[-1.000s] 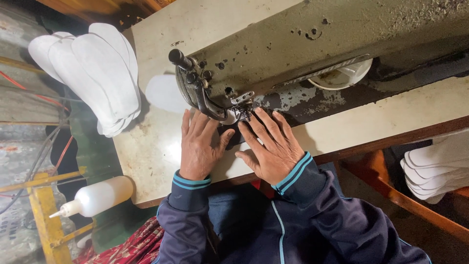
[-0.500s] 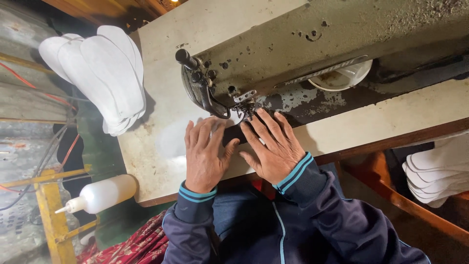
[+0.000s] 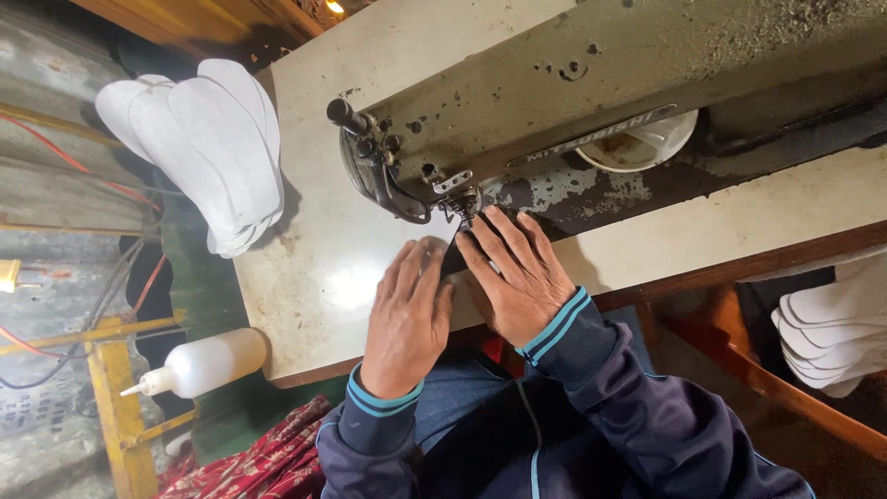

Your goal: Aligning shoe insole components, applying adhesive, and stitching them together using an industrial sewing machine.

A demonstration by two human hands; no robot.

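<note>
Left hand (image 3: 407, 319) now lower in frame, nearer table edge; right hand (image 3: 517, 273) closer under needle (image 3: 465, 208).

I'm looking down into a small stitching workshop: a worn industrial sewing machine (image 3: 591, 102) sits on a scuffed cream table (image 3: 323, 277), with white cut insoles (image 3: 208, 148) stacked left of the machine, more insoles (image 3: 832, 333) right of it, and a squeeze bottle (image 3: 208, 362) below-left
</note>
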